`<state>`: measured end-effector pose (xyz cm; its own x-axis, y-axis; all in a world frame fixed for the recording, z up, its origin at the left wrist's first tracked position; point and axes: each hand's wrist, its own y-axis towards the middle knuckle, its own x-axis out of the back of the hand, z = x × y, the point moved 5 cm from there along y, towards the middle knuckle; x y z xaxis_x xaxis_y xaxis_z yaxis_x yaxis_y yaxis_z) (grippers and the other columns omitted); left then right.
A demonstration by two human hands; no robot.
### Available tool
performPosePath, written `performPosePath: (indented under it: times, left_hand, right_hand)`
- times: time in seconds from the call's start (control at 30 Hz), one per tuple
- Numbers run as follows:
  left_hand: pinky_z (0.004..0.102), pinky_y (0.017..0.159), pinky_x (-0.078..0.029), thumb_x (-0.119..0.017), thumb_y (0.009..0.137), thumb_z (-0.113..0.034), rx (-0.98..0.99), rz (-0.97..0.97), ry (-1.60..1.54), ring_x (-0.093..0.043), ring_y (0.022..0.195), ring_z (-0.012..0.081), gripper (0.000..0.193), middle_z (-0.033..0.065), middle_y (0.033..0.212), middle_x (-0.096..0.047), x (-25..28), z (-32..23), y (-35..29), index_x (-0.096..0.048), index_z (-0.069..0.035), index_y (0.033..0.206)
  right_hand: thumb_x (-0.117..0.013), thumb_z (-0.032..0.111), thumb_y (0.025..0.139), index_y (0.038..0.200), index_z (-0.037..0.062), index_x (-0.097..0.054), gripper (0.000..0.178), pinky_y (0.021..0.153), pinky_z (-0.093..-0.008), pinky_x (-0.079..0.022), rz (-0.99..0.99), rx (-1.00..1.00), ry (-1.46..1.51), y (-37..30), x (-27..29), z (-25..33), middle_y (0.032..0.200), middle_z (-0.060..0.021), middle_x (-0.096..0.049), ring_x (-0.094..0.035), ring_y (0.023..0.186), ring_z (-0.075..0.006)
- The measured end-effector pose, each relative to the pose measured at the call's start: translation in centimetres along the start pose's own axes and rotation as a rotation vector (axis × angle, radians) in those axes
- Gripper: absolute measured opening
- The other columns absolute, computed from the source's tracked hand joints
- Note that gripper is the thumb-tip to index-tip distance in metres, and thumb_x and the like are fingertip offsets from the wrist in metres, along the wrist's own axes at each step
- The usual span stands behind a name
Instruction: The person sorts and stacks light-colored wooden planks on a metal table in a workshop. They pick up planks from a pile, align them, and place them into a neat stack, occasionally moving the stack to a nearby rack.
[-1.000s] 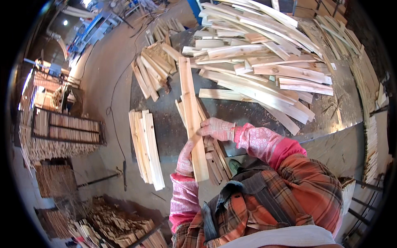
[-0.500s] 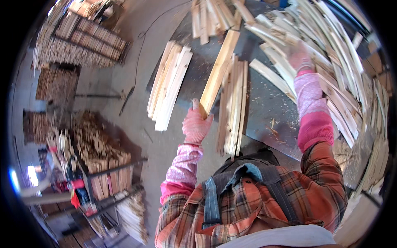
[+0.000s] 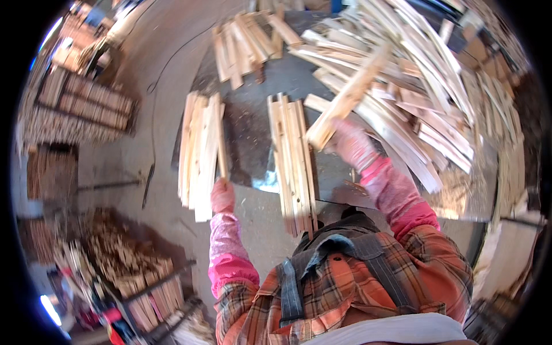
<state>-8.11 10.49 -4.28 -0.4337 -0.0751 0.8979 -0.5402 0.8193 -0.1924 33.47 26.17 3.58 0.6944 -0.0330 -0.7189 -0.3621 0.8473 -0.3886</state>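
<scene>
My left hand [image 3: 222, 196] is closed on the near end of a narrow wooden slat [image 3: 221, 146], which stands on edge along the right side of the left stack of slats [image 3: 198, 158]. A wider wooden board [image 3: 352, 95] is in my right hand [image 3: 352, 145], gripped near its lower end. It tilts up and to the right above the loose pile of slats [image 3: 397, 132]. Between my hands a second stack of slats [image 3: 292, 167] lies lengthwise, its near end jutting past the table edge. Motion blurs my right hand somewhat.
The dark table [image 3: 244, 132] carries wood chips and a third group of slats [image 3: 244, 43] at the far side. On the floor to the left are a bundled wood stack [image 3: 86, 106], a rack of short wood pieces [image 3: 135, 264] and a thin cable [image 3: 154, 123].
My left hand has moved left with its slat to the left stack. My right hand, earlier over the loose pile, has come nearer and now holds a board. The whole view has shifted.
</scene>
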Motion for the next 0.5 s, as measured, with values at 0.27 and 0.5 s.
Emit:
performPosePath:
  times: [0.27,0.5]
  left_hand:
    - [0.0465,0.099,-0.048,-0.059,0.095,-0.029,-0.013,-0.132,0.116,-0.061,0.117,0.0407,0.039,0.023,0.123,-0.065,0.4,4.4,7.8,-0.065,-0.004,0.123]
    - [0.0466,0.09,-0.055,-0.057,0.097,-0.025,0.098,-0.128,0.436,-0.067,0.104,0.0401,0.031,0.0233,0.111,-0.065,2.7,4.1,9.0,-0.064,-0.003,0.117]
  right_hand:
    - [-0.066,0.012,0.093,0.122,-0.0004,-0.062,0.032,0.088,-0.0387,-0.055,-0.152,0.055,-0.1,-2.6,6.9,-3.2,0.109,-0.0094,-0.069,-0.068,0.098,-0.0227]
    - [-0.052,0.035,0.102,0.12,-0.0028,-0.064,0.044,0.062,-0.0286,-0.049,-0.463,0.107,-0.36,-5.6,7.3,-1.9,0.08,-0.0048,-0.064,-0.06,0.068,-0.0131]
